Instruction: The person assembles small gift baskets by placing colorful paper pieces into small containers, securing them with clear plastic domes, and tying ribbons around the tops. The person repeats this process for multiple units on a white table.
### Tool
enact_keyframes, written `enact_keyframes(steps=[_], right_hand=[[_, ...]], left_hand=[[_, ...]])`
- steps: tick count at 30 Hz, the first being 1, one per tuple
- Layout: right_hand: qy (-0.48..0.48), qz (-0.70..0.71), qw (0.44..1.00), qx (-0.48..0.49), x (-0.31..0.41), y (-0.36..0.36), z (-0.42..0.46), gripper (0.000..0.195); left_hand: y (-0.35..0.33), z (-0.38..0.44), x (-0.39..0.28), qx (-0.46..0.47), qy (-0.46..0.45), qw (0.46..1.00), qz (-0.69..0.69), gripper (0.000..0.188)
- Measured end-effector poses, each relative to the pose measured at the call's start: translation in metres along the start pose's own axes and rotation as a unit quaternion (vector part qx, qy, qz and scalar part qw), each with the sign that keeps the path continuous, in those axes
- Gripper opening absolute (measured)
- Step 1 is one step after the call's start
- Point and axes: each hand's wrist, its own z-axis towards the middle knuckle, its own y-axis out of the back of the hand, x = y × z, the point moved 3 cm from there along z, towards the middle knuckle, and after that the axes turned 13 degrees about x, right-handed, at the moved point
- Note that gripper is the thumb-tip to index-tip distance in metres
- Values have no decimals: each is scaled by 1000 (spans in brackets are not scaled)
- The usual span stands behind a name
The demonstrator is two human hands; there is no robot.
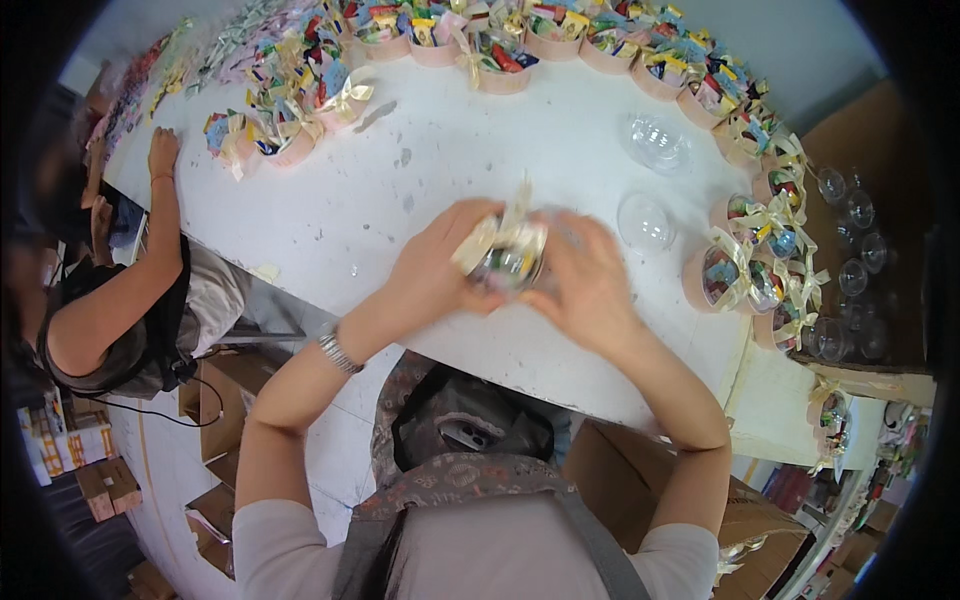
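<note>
Between my two hands, over the white table [465,157], is a small round gift box [510,266] with a clear dome and a cream ribbon bow [499,236]. My left hand [439,259] grips its left side, the thumb low at the front. On the opposite side my right hand [589,274] curls around it, slightly blurred. Colourful wrapped sweets show dimly through the clear top. Just right of my right hand, a clear plastic dome lid [646,223] lies on the table. Farther back sit more clear domes [660,142], seemingly stacked.
Pink round boxes of sweets [499,75] line the table's far edge. More ribboned boxes [724,274] crowd the right, beside a carton of clear domes [855,277]. At the left sits another person, an arm [161,202] on the table. Cardboard boxes [615,472] stand below.
</note>
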Motion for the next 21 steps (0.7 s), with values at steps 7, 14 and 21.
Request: enact_keyframes(steps=[7, 14, 21], right_hand=[[-197, -307, 931, 23, -63, 30, -46, 53], [-175, -165, 969, 50, -21, 39, -39, 55], [-45, 125, 988, 75, -21, 26, -40, 72]], left_hand=[[28, 133, 42, -360, 7, 917, -172, 110], [72, 196, 99, -324, 80, 943, -12, 79], [33, 94, 72, -99, 5, 990, -102, 70]])
